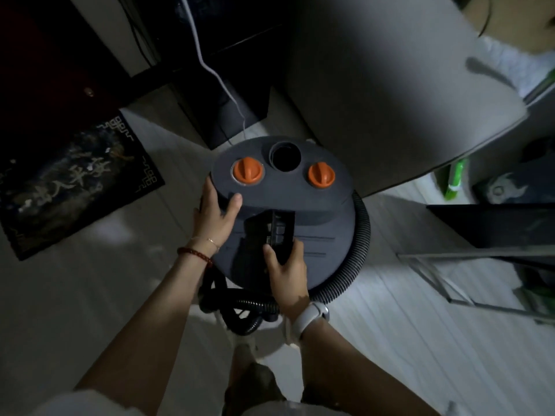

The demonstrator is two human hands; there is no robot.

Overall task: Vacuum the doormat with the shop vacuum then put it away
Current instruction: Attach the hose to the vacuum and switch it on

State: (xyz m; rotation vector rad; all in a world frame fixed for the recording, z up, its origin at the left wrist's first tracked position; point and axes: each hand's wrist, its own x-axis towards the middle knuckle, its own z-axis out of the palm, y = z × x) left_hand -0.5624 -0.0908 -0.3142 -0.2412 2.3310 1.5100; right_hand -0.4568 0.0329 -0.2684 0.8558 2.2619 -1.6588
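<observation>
The grey shop vacuum (318,205) stands on the pale floor in the middle of the head view, with two orange knobs and a round opening on top. Its black ribbed hose (362,235) coils around its right side and front. My left hand (214,214) grips the left edge of the vacuum's top, thumb on the upper face. My right hand (286,271) grips the black handle (277,232) on the vacuum's near side. The dark doormat (72,181) with gold characters lies on the floor to the left, apart from the vacuum.
A dark cabinet (228,112) stands behind the vacuum, and a white cord (210,70) runs down it. A large grey panel (405,94) rises at the right. A glass-and-metal stand (480,259) sits at the right. Green items (455,178) lie at the far right.
</observation>
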